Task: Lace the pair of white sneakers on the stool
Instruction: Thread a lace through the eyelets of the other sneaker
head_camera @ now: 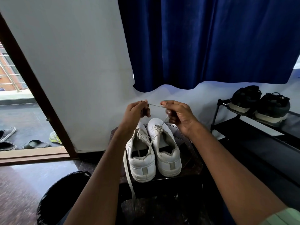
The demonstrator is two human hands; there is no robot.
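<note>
White sneakers point(155, 150), deep blue curtain point(211, 41), black shoes point(259, 104) on black rack point(243, 127).

The left hand point(136, 111) and forearm hide the toe of the left sneaker point(141, 153). The dark stool point(191, 159) shows only at its edges beside the sneakers. Right of the stool, the shoe rack point(253, 127) runs off the frame, and one black shoe point(274, 108) on it is blurred.

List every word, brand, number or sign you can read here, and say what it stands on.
None can be read.
White sneakers: no legible brand or print on the heels or sides.
Black shoes on the rack: no readable marking.
Small dark sign outside the doorway: too small and blurred to read.
</note>
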